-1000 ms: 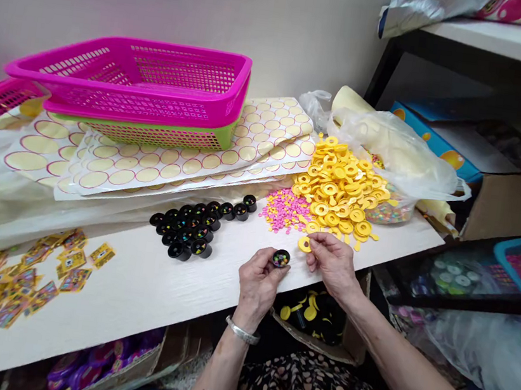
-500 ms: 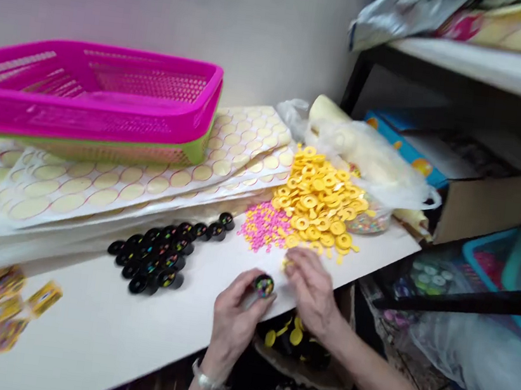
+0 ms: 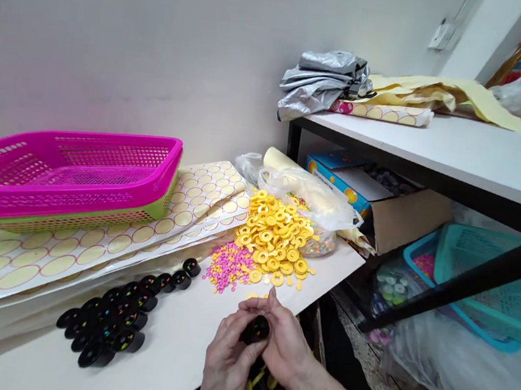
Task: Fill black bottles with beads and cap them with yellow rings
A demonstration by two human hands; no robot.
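We see our left hand [image 3: 226,360] low in the middle, with its thumb and fingers bent in and pinching one small black cup [image 3: 261,328]. The cup is up over the front edge of the white table [image 3: 173,346], and its round, dark top is turned toward us. Our right hand [image 3: 286,345] is close up beside it, palm toward the cup. Its thumb sticks up, and its long fingers reach across behind the cup, a little bent. We can't tell if those fingers touch the cup or hold some little thing, because the cup and the left hand hide part of them. Past the hands, on the table, lie a heap of yellow rings [image 3: 279,236] and, next to it, a small pile of pink and yellow bits [image 3: 229,266]. More black cups [image 3: 129,315] stand bunched together to the left, with bright specks inside some of them.
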